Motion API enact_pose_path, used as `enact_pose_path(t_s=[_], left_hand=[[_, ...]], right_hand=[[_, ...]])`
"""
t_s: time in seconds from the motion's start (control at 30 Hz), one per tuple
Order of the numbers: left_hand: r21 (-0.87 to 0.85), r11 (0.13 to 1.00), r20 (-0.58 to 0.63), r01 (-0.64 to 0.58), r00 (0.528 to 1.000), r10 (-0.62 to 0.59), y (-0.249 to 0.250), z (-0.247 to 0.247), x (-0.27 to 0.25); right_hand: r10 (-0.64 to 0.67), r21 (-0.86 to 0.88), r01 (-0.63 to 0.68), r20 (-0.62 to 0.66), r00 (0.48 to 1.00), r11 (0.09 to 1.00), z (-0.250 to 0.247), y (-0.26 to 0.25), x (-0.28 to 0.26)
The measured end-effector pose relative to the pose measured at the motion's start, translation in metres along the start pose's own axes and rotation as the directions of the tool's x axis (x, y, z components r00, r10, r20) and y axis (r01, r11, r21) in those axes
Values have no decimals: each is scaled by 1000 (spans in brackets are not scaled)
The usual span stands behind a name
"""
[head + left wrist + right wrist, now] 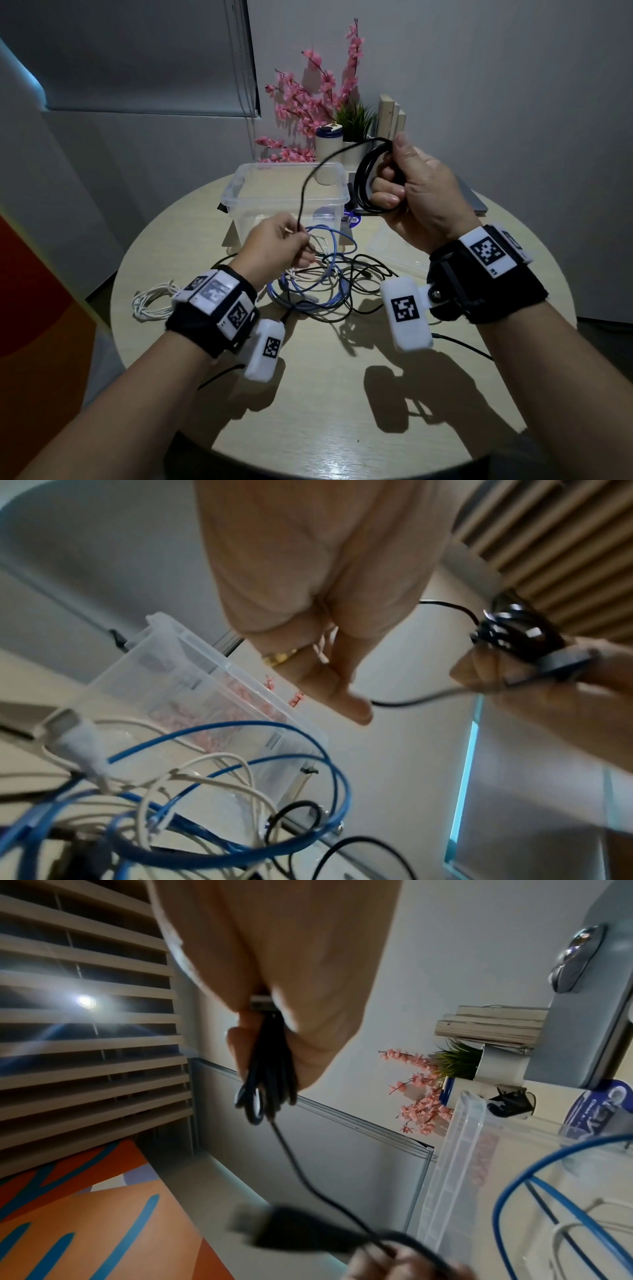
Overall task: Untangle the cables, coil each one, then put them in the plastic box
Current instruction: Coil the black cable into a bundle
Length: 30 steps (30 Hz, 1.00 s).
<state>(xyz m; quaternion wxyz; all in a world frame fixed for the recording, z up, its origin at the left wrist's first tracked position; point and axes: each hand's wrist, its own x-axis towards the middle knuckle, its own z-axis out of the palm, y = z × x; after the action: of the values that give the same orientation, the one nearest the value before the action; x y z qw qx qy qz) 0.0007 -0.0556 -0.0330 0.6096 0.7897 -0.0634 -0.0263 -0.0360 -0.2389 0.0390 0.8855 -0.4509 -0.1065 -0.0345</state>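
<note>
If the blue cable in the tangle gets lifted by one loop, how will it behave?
The blue cable holds springy arches, so it is probably semi-stiff. It is threaded through the black cables and white cable, so those would likely drag along. It looks light.

Bare forearms, black wrist straps (486, 287) with white tag-marked camera blocks (407, 313), gold ring (281, 657).

The plastic box (267, 192) stood at the tabletop's (342, 394) far edge, tangled cables (325, 284) lay mid-table, and a coiled cable (150, 303) by the left edge.

Grey walls (479, 85), roller blind (137, 54) (lowered), perhaps dim light.
</note>
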Motion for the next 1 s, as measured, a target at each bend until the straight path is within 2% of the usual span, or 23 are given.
enact_pose_path(t_s=[0.1,0.17,0.33,0.43,0.57,0.67,0.73,0.83,0.9,1.0], left_hand=[[-248,967,-93,-64,995,42,11,-5,-1],[-351,931,-132,-99,990,55,14,-8,0],[-193,969,-283,-152,955,93,11,-6,4],[-80,989,-314,-123,945,92,5,-9,6],[117,990,-260,-85,959,113,0,-14,4],[338,938,-207,-75,966,153,-7,-16,2],[484,870,-99,-96,982,163,-8,-13,-1],[626,759,142,-179,983,114,-5,-5,-9],[650,727,217,-219,971,98,-3,-2,-12],[623,739,262,-256,958,111,0,-1,-15]], right_hand=[[27,-74,-25,25,999,997,-2,4,1],[52,-129,-46,37,998,991,-5,6,1],[96,-172,-88,38,995,981,-9,12,2],[99,-150,-92,40,994,984,-7,12,2],[110,-51,-109,13,994,993,-7,5,4],[92,59,-91,-22,995,994,-6,-1,7],[55,132,-51,-27,998,990,-6,-2,8],[-6,173,11,-30,1000,985,-7,1,9],[-57,120,64,-64,996,991,-10,4,11],[-146,-207,121,-111,983,971,-15,7,14]])
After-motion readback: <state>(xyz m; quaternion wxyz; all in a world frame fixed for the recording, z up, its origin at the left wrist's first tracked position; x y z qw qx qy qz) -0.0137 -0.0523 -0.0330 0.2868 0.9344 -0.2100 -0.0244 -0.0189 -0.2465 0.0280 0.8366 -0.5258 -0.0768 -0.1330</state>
